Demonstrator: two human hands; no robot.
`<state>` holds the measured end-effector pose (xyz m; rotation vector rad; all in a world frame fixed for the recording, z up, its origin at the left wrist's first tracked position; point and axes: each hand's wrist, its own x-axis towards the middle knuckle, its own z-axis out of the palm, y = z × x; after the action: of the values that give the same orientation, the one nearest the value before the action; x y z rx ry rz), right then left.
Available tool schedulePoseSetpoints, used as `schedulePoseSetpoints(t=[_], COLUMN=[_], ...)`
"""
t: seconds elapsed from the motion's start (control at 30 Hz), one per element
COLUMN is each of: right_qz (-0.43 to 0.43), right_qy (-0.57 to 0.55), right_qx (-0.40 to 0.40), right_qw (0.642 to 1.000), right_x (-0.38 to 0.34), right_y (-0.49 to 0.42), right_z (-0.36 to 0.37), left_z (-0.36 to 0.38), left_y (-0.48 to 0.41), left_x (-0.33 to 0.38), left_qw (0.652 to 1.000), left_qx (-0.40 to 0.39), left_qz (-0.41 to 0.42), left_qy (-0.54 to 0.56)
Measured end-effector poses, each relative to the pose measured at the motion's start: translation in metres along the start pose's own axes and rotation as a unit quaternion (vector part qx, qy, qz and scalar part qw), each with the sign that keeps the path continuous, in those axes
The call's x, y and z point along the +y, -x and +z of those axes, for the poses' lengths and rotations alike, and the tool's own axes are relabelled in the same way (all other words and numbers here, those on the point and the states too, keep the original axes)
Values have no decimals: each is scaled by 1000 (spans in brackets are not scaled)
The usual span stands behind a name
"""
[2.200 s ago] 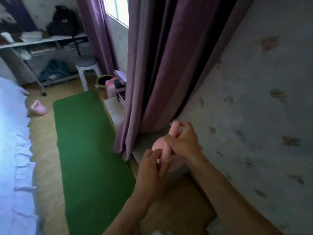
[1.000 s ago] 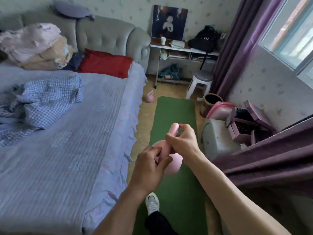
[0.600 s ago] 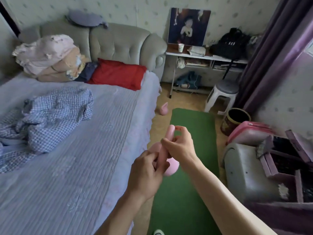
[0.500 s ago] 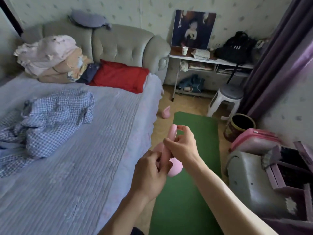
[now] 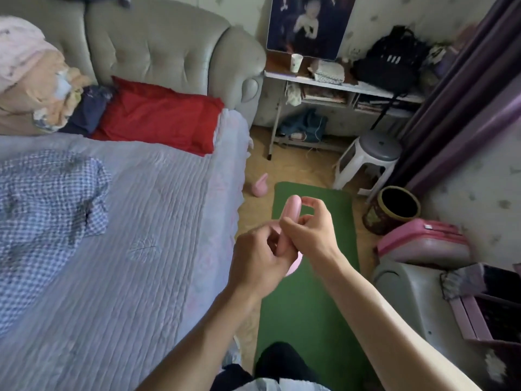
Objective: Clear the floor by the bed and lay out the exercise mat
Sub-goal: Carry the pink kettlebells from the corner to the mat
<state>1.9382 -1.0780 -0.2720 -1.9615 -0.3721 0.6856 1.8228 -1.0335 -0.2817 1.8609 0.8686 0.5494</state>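
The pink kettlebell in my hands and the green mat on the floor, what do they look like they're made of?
The pink kettlebell held by the left hand and right hand looks like matte, smooth plastic or vinyl coating, with no shine. The green mat looks like soft matte foam or rubber, lying flat without glare.

Bed [image 5: 127,249] filled the left w/ a pale quilted cover, grey tufted headboard [image 5: 158,49] behind, red pillow [image 5: 158,119] against it. Tan floor [image 5: 296,167] ran alongside. Far wall: patterned wallpaper [image 5: 394,12], framed portrait [image 5: 308,24], white shelf unit [image 5: 338,86] w/ a black backpack [image 5: 392,66] on top. White stool [image 5: 369,159] just beside the purple curtain [image 5: 465,88]. Soft daylight throughout.
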Motion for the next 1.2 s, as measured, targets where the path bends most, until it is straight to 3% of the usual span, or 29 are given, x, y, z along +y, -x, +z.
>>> schedulePoseSetpoints(t=[0.37, 0.7, 0.93, 1.2], right_qz=[42, 26, 25, 69], right_qy=[8, 38, 62, 80], right_qx=[-12, -47, -56, -52], right_qw=[999, 998, 996, 993], right_x=[-35, -16, 49, 210], right_y=[-178, -417, -560, -688], right_z=[38, 74, 117, 194], left_z=[17, 90, 155, 251], left_y=[-191, -407, -518, -588], left_x=[-29, -97, -201, -387], left_qw=[998, 995, 992, 988], left_qx=[-39, -40, -51, -60], left_qz=[-45, -65, -113, -131], left_qy=[-8, -57, -34, -63])
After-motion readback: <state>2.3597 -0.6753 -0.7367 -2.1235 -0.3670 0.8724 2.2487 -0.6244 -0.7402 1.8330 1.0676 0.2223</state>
